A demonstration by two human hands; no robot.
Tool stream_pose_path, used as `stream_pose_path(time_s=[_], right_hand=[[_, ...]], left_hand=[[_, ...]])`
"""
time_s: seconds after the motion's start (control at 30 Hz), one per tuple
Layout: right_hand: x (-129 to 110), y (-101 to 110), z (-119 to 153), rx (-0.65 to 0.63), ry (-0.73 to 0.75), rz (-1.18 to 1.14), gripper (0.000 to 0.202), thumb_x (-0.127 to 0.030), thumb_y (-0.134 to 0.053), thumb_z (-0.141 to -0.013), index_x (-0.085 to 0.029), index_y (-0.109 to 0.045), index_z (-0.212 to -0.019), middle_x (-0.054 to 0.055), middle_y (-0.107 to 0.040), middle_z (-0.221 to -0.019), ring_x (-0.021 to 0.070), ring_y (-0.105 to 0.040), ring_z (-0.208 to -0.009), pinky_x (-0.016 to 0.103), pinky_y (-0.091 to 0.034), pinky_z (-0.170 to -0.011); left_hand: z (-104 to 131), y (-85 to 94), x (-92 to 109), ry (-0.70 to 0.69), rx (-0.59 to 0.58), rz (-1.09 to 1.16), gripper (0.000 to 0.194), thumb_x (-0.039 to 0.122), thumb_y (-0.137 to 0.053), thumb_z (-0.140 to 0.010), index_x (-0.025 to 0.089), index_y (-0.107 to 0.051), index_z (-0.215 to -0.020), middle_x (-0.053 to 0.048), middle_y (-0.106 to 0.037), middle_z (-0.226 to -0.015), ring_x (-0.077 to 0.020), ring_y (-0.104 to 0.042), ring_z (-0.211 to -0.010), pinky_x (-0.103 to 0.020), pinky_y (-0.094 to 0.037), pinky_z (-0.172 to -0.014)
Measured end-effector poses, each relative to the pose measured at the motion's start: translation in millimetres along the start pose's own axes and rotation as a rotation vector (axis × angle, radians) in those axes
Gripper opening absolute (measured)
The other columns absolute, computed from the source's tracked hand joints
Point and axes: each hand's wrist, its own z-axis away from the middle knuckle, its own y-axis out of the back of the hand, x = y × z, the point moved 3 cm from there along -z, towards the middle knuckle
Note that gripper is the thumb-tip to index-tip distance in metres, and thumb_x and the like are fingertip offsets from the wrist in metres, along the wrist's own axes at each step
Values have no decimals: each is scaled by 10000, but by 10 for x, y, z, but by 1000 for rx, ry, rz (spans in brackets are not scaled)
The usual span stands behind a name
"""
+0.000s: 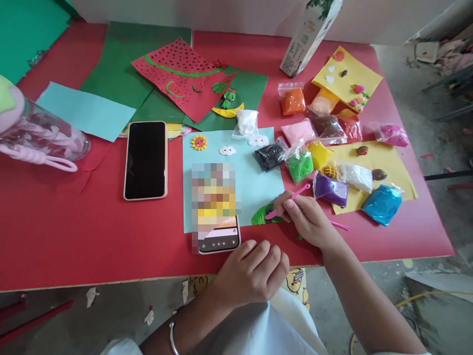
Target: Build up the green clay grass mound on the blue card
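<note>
Clay (259, 216), green and flat, lies at the lower edge of the blue paper (254, 190), just left of the right hand (305, 217), which pinches a pink tool (300, 192) slanting down-left over it; the left hand (258, 271) curls farther off, contents hidden.

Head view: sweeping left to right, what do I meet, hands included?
Clear bottle → dark-screened phone → orange sun → left hand → right hand holding a pink tool → bright blue packet. Overlapping packets are left out.
</note>
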Motion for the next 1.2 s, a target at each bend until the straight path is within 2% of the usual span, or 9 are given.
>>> stream_pose_path(time_s=[0.2, 0.5, 0.73, 0.97, 1.2], right_hand=[[-4, 4, -1, 33, 5, -34, 343, -345, -350, -1015, -202, -507, -746, -16, -467, -648, 105, -440, -525, 230, -381, -516], [-21, -2, -12, -7, 20, 20, 361, -338, -320, -1027, -200, -491, -741, -31, -444, -619, 98, -421, -538, 222, -374, -549], [-15, 6, -16, 30, 10, -15, 372, -363, -320, -1024, -200, -492, -737, -34, -426, -620, 100, -417, -526, 230, -373, -543], [-14, 2, -9, 13, -1, -17, 371, -366, -324, -1022, -202, -509, -746, -31, -436, -617, 108, -417, -535, 242, -373, -554], [4, 22, -13, 78, 1, -84, 375, -361, -314, -1028, -207, -455, -718, -35, -402, -622, 106, -385, -549, 253, -341, -555]], left_hand=[[-16, 7, -9, 1, -2, 16, 127, 134, -534, -895, 137, -661, -884, -7, -692, -866, -144, -613, -814, -301, -420, -737], [-22, 16, -7, -1, -16, 9, 125, 143, -530, -906, 140, -655, -894, -11, -698, -870, -143, -618, -817, -298, -415, -738], [-30, 14, -13, -2, -5, 17, 158, 129, -500, -915, 133, -655, -889, -11, -701, -859, -145, -617, -807, -300, -417, -721], [-27, 8, -10, -10, 0, 10, 121, 132, -531, -904, 133, -651, -891, -12, -698, -856, -144, -621, -797, -298, -424, -715], [-44, 14, -8, -16, -4, 9, 101, 143, -541, -905, 126, -641, -901, -14, -697, -837, -148, -633, -771, -298, -450, -708]])
